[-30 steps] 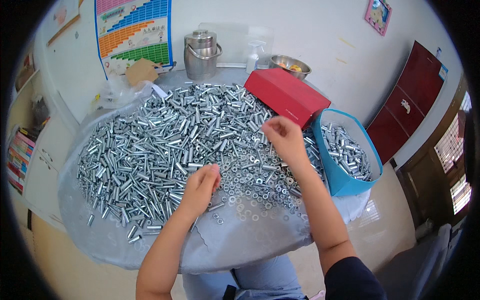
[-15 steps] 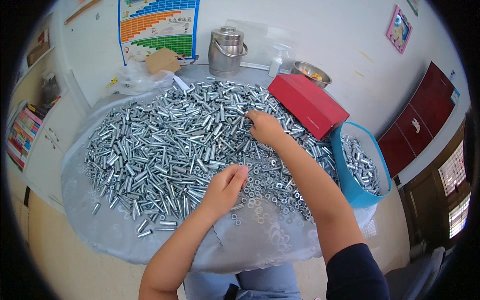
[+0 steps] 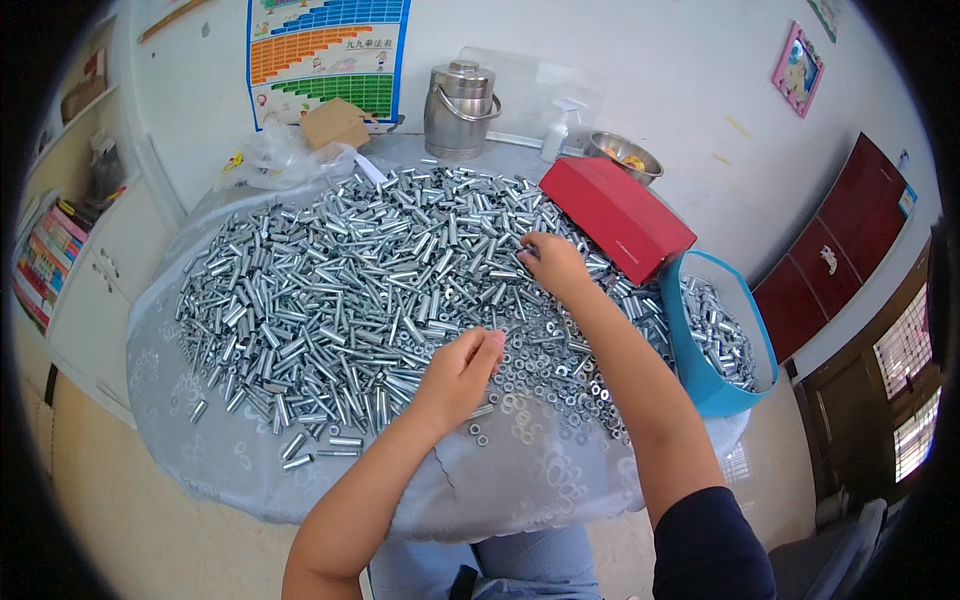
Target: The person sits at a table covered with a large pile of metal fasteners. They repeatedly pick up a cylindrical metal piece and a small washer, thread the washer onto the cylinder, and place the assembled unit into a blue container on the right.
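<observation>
right hand (image 3: 552,262) amid crowded sleeves (image 3: 330,290)

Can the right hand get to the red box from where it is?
Probably yes. The right hand rests on the metal sleeves close beside the red box, and nothing tall stands between them.

Bare forearms, a dark short sleeve (image 3: 708,545) on the right arm, blue-grey trousers (image 3: 520,565).
</observation>
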`<action>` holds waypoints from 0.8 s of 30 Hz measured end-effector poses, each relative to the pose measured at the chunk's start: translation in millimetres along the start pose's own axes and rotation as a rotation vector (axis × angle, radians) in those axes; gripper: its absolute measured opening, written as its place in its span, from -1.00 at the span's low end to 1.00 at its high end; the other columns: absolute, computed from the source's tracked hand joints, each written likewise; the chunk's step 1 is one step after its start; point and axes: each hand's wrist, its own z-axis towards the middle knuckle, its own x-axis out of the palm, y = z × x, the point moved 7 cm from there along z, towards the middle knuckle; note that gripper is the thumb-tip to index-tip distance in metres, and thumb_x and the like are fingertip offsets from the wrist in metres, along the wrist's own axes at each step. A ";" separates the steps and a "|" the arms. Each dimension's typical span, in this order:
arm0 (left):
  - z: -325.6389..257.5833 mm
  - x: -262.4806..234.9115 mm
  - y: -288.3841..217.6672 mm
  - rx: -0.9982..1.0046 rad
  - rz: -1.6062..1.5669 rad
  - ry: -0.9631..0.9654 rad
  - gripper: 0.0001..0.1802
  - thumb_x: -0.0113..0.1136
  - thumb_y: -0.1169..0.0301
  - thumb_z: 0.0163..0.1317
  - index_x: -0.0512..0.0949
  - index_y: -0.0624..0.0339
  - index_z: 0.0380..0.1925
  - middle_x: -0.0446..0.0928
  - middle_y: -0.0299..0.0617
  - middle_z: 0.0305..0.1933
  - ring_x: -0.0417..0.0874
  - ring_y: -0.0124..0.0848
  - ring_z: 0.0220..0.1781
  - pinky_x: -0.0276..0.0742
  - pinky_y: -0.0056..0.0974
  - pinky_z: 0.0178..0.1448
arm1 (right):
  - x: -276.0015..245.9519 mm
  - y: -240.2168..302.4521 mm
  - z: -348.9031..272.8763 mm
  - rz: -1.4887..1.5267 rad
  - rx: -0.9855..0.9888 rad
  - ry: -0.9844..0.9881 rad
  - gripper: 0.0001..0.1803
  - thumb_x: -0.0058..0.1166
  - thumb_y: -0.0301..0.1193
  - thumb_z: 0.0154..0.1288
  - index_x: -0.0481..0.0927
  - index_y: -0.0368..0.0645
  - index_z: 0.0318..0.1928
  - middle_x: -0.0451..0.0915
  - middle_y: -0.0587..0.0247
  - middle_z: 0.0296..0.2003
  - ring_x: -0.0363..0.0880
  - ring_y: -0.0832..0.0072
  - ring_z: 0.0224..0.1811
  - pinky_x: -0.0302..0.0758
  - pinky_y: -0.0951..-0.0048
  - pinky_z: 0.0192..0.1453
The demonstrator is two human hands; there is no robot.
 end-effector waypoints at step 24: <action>2.8 -10.0 3.4 -0.022 -0.155 -0.042 -0.56 -0.23 0.14 0.34 0.42 0.25 -0.53 0.37 -0.32 -0.57 0.34 -0.58 -0.51 0.28 -0.47 -0.38 | -83.6 -23.2 -150.3 1.369 0.882 -0.191 -0.82 -0.04 -0.42 0.24 0.45 -0.32 -0.28 0.55 0.15 -0.40 0.54 0.51 -0.38 0.51 0.56 -0.31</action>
